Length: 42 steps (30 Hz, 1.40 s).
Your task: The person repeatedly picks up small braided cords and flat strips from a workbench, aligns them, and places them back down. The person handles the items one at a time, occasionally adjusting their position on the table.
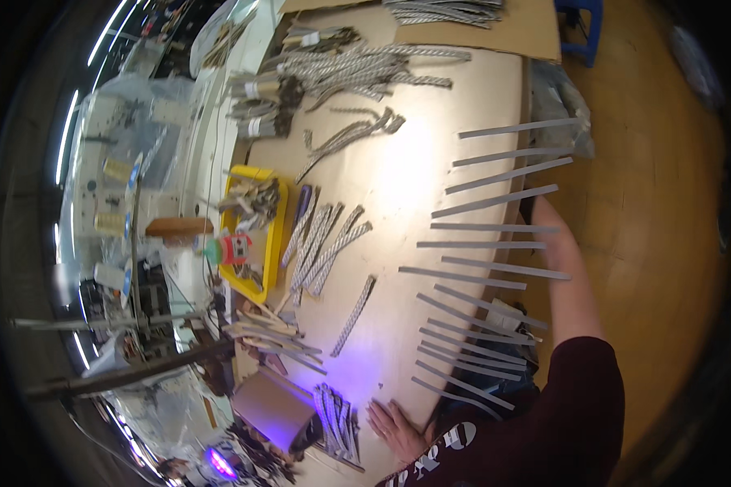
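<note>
My left hand (396,432) lies flat on the table near the lower edge, fingers spread, holding nothing. Beside it is a bundle of grey braided straps (337,422). My right arm reaches up along the table's right edge. Only part of my right hand (544,214) shows, at that edge by a dark gap; its fingers are hidden. Several narrow grey strips (495,244) lie in a row across the edge, some overhanging it close to my right hand and forearm. A single braided strap (353,316) rests mid-table.
A yellow tray (282,235) holds short pieces and a green-capped bottle (229,249). Braided straps (325,252) lie beside it, with larger piles (349,69) at the far end. Brown cardboard (479,34) covers that end. A purple lamp (221,463) glows lower left.
</note>
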Available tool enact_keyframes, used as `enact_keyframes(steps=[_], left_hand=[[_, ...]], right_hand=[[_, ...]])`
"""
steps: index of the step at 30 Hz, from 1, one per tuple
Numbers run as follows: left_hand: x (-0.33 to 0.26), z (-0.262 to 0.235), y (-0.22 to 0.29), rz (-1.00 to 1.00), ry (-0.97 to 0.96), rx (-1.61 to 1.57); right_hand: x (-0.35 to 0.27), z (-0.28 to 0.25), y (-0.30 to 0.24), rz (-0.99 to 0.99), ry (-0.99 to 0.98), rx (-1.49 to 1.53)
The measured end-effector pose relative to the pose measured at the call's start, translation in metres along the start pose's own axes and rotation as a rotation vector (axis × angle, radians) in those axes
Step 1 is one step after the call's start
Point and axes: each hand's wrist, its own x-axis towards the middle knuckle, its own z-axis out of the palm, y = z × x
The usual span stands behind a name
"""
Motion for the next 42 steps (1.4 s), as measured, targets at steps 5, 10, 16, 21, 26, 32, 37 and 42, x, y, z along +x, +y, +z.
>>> enact_keyframes(steps=[5,10,16,21,26,32,37,42], left_hand=[[0.009,-0.002,0.007,0.032,0.032,-0.048],[0.007,0.000,0.002,0.035,0.041,-0.110],[0.007,0.004,0.000,0.048,0.052,-0.171],[0.005,0.006,-0.007,0.112,0.140,-0.414],[0.034,-0.006,0.000,0.221,0.242,-0.614],[0.086,-0.034,0.017,0.110,0.256,-0.617],[0.084,-0.041,0.000,0.061,0.246,-0.605],[0.107,-0.034,-0.011,0.054,0.161,-0.442]], right_hand=[[-0.007,-0.010,0.091,-0.112,-0.068,-0.274],[-0.061,-0.033,0.198,-0.368,-0.271,-0.782],[-0.175,-0.140,0.252,0.173,0.430,-0.124],[-0.186,-0.228,0.101,-0.367,1.083,0.372],[-0.264,-0.219,-0.158,-1.138,0.966,0.404],[-0.416,-0.082,-0.282,-1.408,0.031,-0.399],[-0.483,-0.027,-0.253,-0.981,-0.453,-1.057],[-0.497,-0.029,-0.209,-0.737,-0.376,-1.244]])
